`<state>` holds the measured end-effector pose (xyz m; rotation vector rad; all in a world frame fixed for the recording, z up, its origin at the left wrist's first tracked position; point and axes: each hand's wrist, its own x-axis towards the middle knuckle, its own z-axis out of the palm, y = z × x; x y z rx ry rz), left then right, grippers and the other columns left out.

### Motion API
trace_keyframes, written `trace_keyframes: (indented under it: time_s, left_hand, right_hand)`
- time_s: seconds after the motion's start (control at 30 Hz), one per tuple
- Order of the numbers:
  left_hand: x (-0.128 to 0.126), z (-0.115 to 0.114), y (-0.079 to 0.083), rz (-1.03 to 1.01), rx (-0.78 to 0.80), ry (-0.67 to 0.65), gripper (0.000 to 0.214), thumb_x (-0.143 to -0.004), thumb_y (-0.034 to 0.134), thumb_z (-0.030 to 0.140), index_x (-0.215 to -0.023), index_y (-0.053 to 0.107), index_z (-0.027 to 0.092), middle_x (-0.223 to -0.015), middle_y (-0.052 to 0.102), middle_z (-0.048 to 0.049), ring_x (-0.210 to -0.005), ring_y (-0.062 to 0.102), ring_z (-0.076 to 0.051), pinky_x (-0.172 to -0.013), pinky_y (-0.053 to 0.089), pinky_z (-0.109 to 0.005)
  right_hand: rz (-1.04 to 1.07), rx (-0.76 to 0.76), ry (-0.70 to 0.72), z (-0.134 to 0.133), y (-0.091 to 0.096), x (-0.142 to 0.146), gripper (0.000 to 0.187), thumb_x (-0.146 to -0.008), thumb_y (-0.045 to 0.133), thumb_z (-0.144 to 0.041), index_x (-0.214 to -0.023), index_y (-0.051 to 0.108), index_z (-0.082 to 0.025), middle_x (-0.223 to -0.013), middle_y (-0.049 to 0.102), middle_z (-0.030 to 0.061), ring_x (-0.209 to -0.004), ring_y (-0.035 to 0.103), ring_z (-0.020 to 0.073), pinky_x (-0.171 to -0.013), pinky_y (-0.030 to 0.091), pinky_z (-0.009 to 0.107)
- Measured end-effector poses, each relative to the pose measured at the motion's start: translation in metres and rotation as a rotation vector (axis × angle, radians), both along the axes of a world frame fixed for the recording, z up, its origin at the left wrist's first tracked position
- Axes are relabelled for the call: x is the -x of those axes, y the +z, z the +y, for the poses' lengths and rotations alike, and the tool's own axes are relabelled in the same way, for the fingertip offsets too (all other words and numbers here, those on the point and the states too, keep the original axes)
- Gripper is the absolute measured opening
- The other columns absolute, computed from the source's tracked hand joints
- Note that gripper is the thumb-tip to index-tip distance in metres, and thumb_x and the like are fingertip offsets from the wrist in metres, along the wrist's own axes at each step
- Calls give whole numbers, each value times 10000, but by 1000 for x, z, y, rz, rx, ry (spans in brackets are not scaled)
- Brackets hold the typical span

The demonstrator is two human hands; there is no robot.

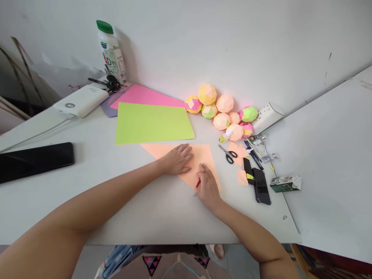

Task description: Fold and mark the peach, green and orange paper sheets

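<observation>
Peach paper (204,155), one sheet, lying at the near middle of the white table (139,209), directly before the person, presumably for easy reach by both hands; a faint line runs between the hands. Left hand (177,159): palm down on the sheet's left part, fingers extended and slightly apart, clamped on nothing, apparently pressing to prevent sliding. Right hand (207,186): on the sheet's near right part, fingers curled together around a slim red tool (198,183), held low near its tip, probably for control; its exact kind cannot be told. Green sheet (154,124): flat, just beyond the peach one, partly over a pink sheet (145,96), likely set back to free working room. Scissors (229,154), handles toward the near right, and glue bottle (226,136): to the right, seemingly for ready access. Faceted paper balls (224,103): grouped at the far wall, perhaps for safekeeping.
</observation>
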<state>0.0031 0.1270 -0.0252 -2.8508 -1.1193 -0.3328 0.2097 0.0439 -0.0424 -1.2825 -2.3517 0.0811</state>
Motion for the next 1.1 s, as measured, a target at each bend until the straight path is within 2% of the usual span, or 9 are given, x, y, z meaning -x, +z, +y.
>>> trace_keyframes:
  time_s: [0.13,0.23,0.33,0.47,0.6,0.7,0.8,0.93,1.1]
  left_hand:
    - [-17,-23,8,17,5,72,307,-888,441,206,-1096,636,93,-1161,603,-209,-1175,508,-331,-993,377,-479]
    - [-34,-44,5,17,16,183,357,-874,395,111,-1149,611,45,-1220,573,-268,-1163,522,-369,-941,391,-523]
    - [-43,-59,-2,9,34,258,438,-917,400,260,-1220,559,-13,-1335,474,-320,-1272,424,-431,-1004,323,-561]
    - [-41,-65,-9,12,89,277,736,-883,386,578,-1334,468,2,-1442,364,-296,-1360,295,-447,-1082,212,-563]
    - [-40,-65,-7,29,211,282,956,-786,376,739,-1384,402,-5,-1490,277,-291,-1402,184,-448,-1113,114,-569]
    - [-41,-65,-3,48,267,287,1020,-744,404,771,-1397,379,-11,-1505,242,-288,-1413,141,-448,-1124,81,-562]
    - [-39,-64,3,76,303,268,1031,-742,423,761,-1400,362,-32,-1510,208,-302,-1420,120,-439,-1138,62,-540]
    - [-32,-63,7,81,335,223,1022,-744,443,743,-1405,349,-31,-1521,193,-287,-1431,104,-412,-1155,52,-508]
    - [-29,-65,6,16,319,156,934,-785,430,674,-1392,352,-31,-1521,234,-256,-1429,132,-384,-1163,93,-492]
  right_hand:
    - [-1,20,-2,-11,1,-4,267,-827,373,15,-997,514,-136,-1400,459,223,-1410,286,302,-1065,410,565]
    - [8,42,-12,-10,0,-4,279,-838,374,5,-1053,509,-112,-1395,450,262,-1403,298,314,-1055,409,581]
    - [52,81,-12,-9,-1,-5,307,-843,391,-12,-1101,505,-132,-1404,450,239,-1405,298,305,-1056,397,600]
    - [164,146,40,-9,4,-9,270,-863,388,-49,-1066,533,-152,-1390,475,206,-1394,328,277,-1086,380,554]
    - [466,308,99,-5,20,-20,140,-910,480,-228,-1018,565,-204,-1221,600,143,-1251,507,234,-1009,470,443]
    - [671,487,96,-1,33,-31,293,-963,412,-388,-836,601,-203,-887,664,85,-930,644,198,-857,526,389]
    - [792,686,114,-1,38,-42,475,-983,290,-501,-774,595,-202,-695,628,42,-709,620,167,-729,523,355]
    - [908,898,153,-10,34,-44,495,-961,269,-580,-967,588,-202,-686,589,21,-626,563,151,-573,482,295]
    - [776,897,202,-14,35,-40,488,-979,295,-516,-930,652,-187,-774,554,42,-669,547,139,-569,482,278]
